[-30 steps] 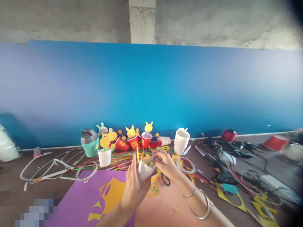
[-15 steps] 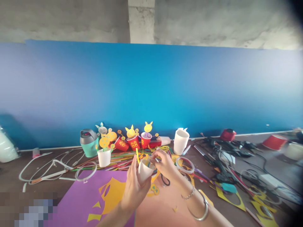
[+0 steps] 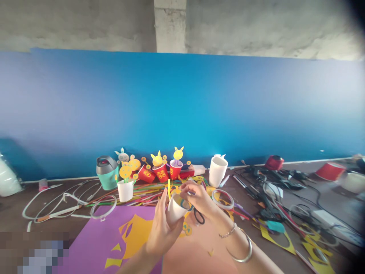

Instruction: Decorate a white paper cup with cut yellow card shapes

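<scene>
A white paper cup (image 3: 176, 210) is tilted in my left hand (image 3: 162, 228), whose fingers wrap round its side. A yellow strip (image 3: 169, 188) stands up from the cup's rim near my left fingertips. My right hand (image 3: 196, 196) is at the cup's mouth with its fingers pinched together; what they hold there is too small to make out. A blue-green strip shows at the rim beside the right fingers. Below the cup, small yellow discs with green marks (image 3: 187, 229) lie on the orange sheet (image 3: 196, 255).
Red cups with yellow paper figures (image 3: 161, 173) and a white cup with yellow discs (image 3: 126, 191) stand behind, near a teal container (image 3: 107, 173). A large white cup (image 3: 218, 171) is right of them. Purple paper (image 3: 94, 236) lies left; cables (image 3: 308, 190) spread right.
The cup and my left hand have shifted slightly to the right, and the yellow strip looks more upright. My right fingers have moved a little left over the cup's mouth.
</scene>
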